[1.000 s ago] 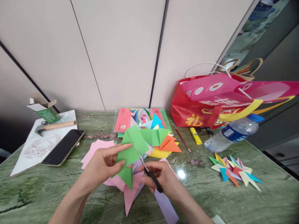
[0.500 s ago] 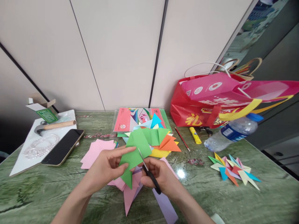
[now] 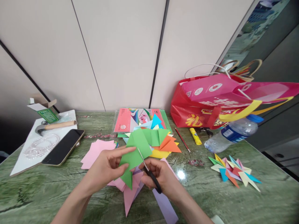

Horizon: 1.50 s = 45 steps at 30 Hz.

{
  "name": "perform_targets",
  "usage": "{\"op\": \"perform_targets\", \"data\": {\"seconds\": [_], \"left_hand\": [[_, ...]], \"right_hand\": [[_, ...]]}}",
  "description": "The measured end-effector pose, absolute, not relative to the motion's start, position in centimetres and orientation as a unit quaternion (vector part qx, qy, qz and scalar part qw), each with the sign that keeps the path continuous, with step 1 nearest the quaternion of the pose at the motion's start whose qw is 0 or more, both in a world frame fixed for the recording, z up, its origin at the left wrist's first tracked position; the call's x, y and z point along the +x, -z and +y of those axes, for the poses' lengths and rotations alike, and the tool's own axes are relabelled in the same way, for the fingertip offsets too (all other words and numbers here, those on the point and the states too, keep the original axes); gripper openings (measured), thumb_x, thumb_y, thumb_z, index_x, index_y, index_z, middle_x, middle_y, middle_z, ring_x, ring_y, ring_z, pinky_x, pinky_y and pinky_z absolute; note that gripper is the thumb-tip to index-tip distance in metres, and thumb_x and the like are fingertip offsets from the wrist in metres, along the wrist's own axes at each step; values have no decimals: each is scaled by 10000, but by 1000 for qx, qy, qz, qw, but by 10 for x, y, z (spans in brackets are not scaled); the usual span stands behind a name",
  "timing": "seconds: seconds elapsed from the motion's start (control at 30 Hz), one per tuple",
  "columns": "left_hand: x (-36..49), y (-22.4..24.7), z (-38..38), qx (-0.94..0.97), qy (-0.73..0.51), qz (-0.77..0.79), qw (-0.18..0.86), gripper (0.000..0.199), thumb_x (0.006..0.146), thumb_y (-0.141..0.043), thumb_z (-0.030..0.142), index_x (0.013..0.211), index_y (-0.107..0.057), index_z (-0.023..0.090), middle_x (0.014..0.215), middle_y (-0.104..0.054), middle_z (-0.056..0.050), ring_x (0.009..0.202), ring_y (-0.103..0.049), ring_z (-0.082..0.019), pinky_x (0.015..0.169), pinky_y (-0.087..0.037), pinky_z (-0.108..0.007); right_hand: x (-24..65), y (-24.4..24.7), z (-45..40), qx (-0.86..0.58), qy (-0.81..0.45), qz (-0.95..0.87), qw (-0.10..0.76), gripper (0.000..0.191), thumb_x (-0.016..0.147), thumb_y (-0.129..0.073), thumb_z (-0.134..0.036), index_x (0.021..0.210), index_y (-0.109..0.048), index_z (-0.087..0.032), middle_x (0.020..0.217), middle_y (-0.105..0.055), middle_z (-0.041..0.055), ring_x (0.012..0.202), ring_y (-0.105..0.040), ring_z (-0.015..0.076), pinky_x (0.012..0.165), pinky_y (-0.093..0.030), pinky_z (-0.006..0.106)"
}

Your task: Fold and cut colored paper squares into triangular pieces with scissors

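Note:
Between thumb and fingers, my left hand pinches a piece of green paper by its left side. My right hand is wrapped round black-handled scissors, whose blade lies over the green paper's right part. Below the hands lie folded pink paper pieces and a purple paper strip. Just beyond the held paper is a pile of folded pieces, with an orange one on its right. Left of my left hand rests a stack of pink paper squares.
A pack of coloured paper lies at the back. To the right are a red pencil, a yellow glue stick, a red bag, a plastic bottle and paper stars. A phone and hammer lie left.
Hardly anything differs. The scissors' handles have shifted very slightly, while both hands and the green paper keep their places.

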<state>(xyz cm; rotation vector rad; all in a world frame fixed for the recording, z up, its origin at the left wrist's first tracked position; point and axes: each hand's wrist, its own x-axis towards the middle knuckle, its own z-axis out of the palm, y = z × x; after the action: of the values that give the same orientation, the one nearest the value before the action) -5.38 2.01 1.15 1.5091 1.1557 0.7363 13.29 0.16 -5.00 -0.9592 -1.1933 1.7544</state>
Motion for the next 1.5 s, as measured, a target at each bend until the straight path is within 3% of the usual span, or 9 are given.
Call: {"op": "perform_targets", "data": {"seconds": [0.67, 0.8, 0.87, 0.97, 1.03, 1.1, 1.2, 1.5], "left_hand": [[-57, -11, 19, 635, -291, 488, 524, 458, 694, -604, 198, 1149, -600, 152, 503, -246, 92, 459, -176, -68, 401, -132, -212], [-56, -12, 19, 622, -346, 496, 498, 366, 712, -631, 272, 1068, -637, 189, 525, -399, 60, 461, -304, -81, 399, -255, -199], [-54, -12, 20, 595, -401, 499, 486, 395, 715, -639, 303, 1098, -600, 210, 646, -538, 22, 538, -435, -106, 462, -364, -203], [-52, -12, 22, 542, -433, 523, 495, 455, 748, -605, 359, 1167, -520, 202, 653, -580, 25, 555, -485, -113, 499, -415, -211], [-52, -10, 23, 524, -417, 537, 514, 397, 751, -590, 397, 1078, -568, 173, 588, -559, 39, 521, -476, -108, 487, -411, -211], [-51, -8, 23, 530, -393, 538, 525, 295, 739, -597, 413, 868, -629, 150, 575, -548, 34, 514, -472, -105, 477, -396, -207], [-51, -4, 23, 551, -375, 531, 524, 311, 735, -604, 407, 585, -570, 137, 505, -479, 45, 457, -403, -80, 431, -317, -190], [-44, -1, 20, 571, -332, 507, 553, 320, 749, -588, 404, 588, -595, 127, 503, -541, 18, 471, -432, -99, 457, -301, -209]], "right_hand": [[133, 48, 1, -400, -679, -475, 392, 303, 584, -774, -325, 762, -608, -144, 461, -502, -71, 328, -418, 45, 339, -292, 157], [132, 47, 0, -407, -672, -480, 390, 313, 576, -780, -334, 752, -608, -140, 461, -502, -72, 330, -425, 45, 340, -303, 156], [132, 47, 0, -408, -670, -483, 389, 315, 577, -778, -340, 748, -611, -135, 460, -499, -72, 332, -425, 44, 341, -305, 156], [132, 50, 0, -400, -673, -488, 387, 310, 603, -761, -354, 763, -615, -133, 481, -516, -64, 338, -425, 40, 347, -308, 155], [132, 52, 1, -397, -678, -488, 380, 310, 599, -766, -341, 774, -615, -133, 492, -526, -62, 342, -428, 40, 350, -309, 154], [132, 53, 1, -395, -686, -486, 369, 318, 577, -781, -323, 772, -614, -136, 500, -533, -62, 344, -434, 42, 350, -311, 155], [130, 52, 0, -393, -698, -476, 362, 343, 545, -798, -322, 768, -608, -144, 514, -540, -64, 348, -444, 48, 355, -322, 160], [130, 55, 0, -326, -729, -467, 381, 450, 432, -855, -337, 755, -607, -147, 612, -581, -15, 619, -541, 144, 576, -429, 245]]}}
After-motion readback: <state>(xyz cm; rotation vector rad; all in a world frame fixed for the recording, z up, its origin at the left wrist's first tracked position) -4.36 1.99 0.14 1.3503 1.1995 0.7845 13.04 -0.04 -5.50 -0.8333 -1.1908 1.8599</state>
